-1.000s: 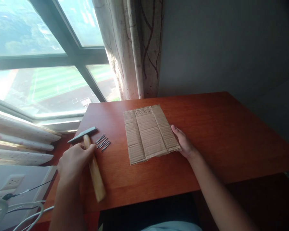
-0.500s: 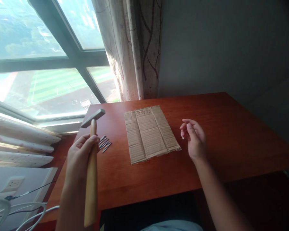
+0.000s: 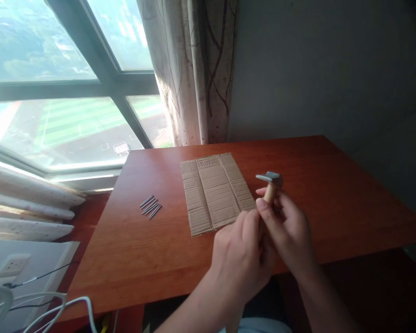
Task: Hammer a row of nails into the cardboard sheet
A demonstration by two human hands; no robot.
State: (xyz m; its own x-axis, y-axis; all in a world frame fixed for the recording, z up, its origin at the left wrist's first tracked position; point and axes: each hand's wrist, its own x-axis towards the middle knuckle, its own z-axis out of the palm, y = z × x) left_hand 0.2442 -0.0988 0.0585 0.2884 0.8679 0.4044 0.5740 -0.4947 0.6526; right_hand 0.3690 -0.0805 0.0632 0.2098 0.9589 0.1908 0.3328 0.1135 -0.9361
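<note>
Both my hands are on one hammer (image 3: 269,193), which has a grey metal head and a pale wooden handle. My left hand (image 3: 241,249) wraps round the handle lower down, hiding most of it. Just below the head, my right hand (image 3: 291,226) closes on the handle, its thumb along the wood. Beyond my hands lies a flat sheet of cardboard (image 3: 215,194) with creases and rows of small holes near its far edge. Several metal nails (image 3: 150,206) rest in a loose group left of the cardboard.
The reddish wooden table (image 3: 131,259) reaches the window (image 3: 79,115) on the left and a grey wall behind. A patterned curtain (image 3: 208,69) hangs at the far edge. White cables (image 3: 55,298) and a wall socket (image 3: 15,267) are at the lower left.
My left hand has carried the hammer from the left side across to the right. My right hand, empty before, now grips the handle below the head.
</note>
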